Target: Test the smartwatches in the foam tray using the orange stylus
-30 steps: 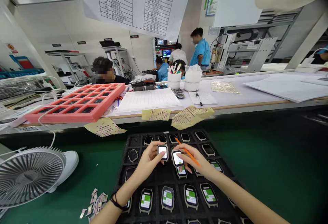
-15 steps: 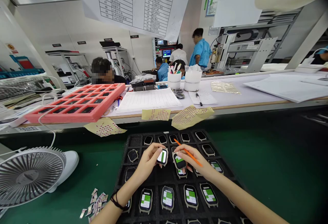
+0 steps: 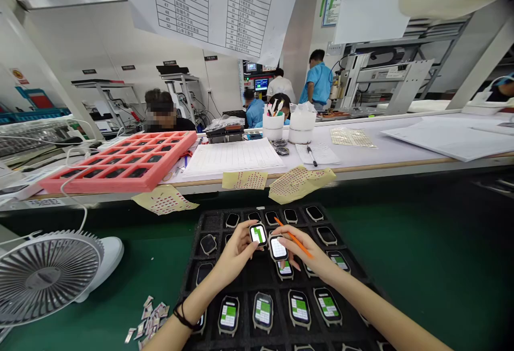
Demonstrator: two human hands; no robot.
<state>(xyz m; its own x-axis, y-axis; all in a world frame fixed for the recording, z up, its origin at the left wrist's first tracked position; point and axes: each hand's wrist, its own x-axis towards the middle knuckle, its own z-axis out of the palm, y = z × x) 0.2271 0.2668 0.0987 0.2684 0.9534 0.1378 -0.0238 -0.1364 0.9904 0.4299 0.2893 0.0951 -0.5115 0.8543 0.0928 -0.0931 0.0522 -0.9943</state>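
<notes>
- The left hand (image 3: 236, 252) held the first watch (image 3: 257, 234) between thumb and fingers, its thumb at the lower left edge of the white-and-green screen.
- The right hand (image 3: 305, 249) gripped the second watch (image 3: 278, 248), a fingertip at its lit, mostly white screen, and also held an orange stick (image 3: 295, 238) that slanted across the fingers, one end pointing up and away.
- Both watches were between the hands, side by side, the first slightly farther forward; whether their cases touched could not be told.
- Beneath both hands was a black tray (image 3: 252, 275) with compartments.
- A lit watch (image 3: 285, 269) lay in the tray just below the second watch, partly covered by the right hand.
- Nearer the wearer than the hands, a row of watches (image 3: 263, 311) showed green and white screens.
- Beyond the hands, dark-screened watches (image 3: 289, 215) sat in the farthest row, with another dark watch (image 3: 208, 243) left of the left hand.
- A black band (image 3: 182, 313) circled the left wrist.
- Well left of the left hand were a fan (image 3: 44, 276) and, nearer the wearer, scattered small pieces (image 3: 150, 316) on the green surface (image 3: 160, 249).
- Ahead and left of the hands, a pink tray (image 3: 156, 174) rested on a raised shelf (image 3: 361, 155).
</notes>
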